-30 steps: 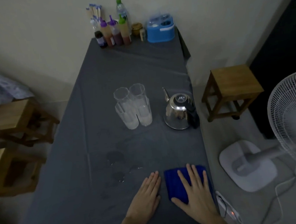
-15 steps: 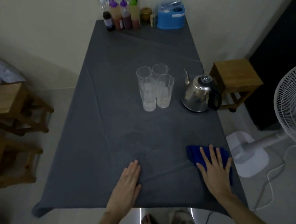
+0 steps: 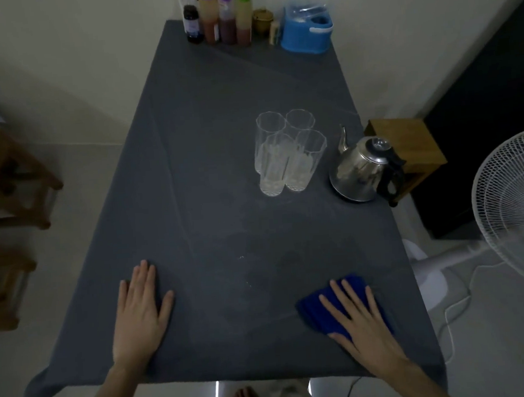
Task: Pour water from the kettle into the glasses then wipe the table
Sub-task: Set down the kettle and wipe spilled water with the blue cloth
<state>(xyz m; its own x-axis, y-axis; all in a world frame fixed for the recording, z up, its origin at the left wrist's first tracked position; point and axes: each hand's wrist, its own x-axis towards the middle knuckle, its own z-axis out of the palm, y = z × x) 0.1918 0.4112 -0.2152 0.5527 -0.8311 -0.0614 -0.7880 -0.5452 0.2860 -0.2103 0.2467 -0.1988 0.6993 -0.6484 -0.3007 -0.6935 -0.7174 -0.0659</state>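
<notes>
Several clear glasses stand clustered at mid-table on the dark grey tablecloth. A steel kettle with a black handle sits just right of them, near the table's right edge. My right hand lies flat with straight fingers on a folded blue cloth at the front right. My left hand rests flat on the tablecloth at the front left, holding nothing. Faint wet marks show on the cloth between my hands.
Sauce bottles and a blue plastic container line the far end by the wall. Wooden stools stand left and right of the table. A white standing fan is at the right, its cord on the floor.
My left hand has slid left along the front of the table, away from my right hand. My right hand stays pressed on the blue cloth. The view has shifted back and left.
</notes>
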